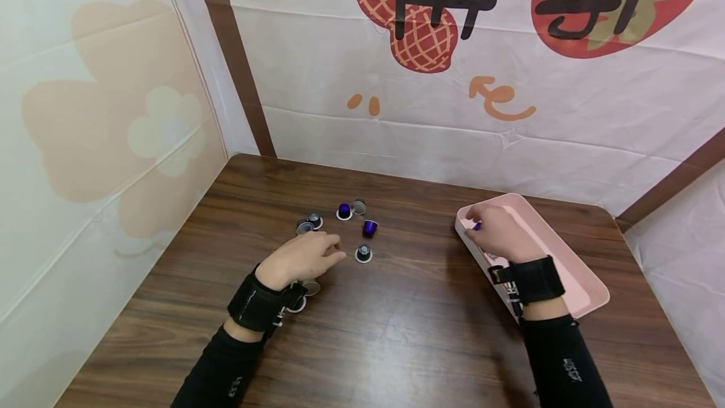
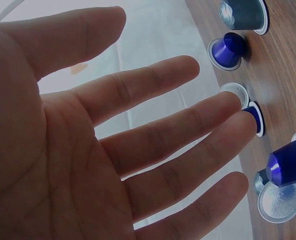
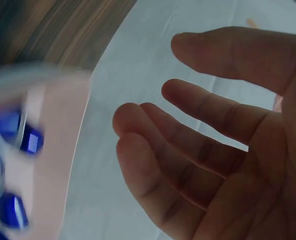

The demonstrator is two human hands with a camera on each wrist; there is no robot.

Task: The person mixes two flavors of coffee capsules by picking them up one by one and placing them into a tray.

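My left hand hovers with fingers spread over a loose group of coffee capsules on the table; its palm is bare in the left wrist view. Just beyond its fingertips stands a dark capsule, with a purple-blue capsule behind it. Another blue capsule sits beside a foil-up one. Over the far left end of a pink tray, my right hand has loosely bent fingers holding nothing. Several blue capsules lie inside the tray, partly hidden by that hand in the head view.
More capsules lie behind the left hand, and others are partly covered by its wrist strap. The brown wooden table meets printed cloth hangings at the back and left.
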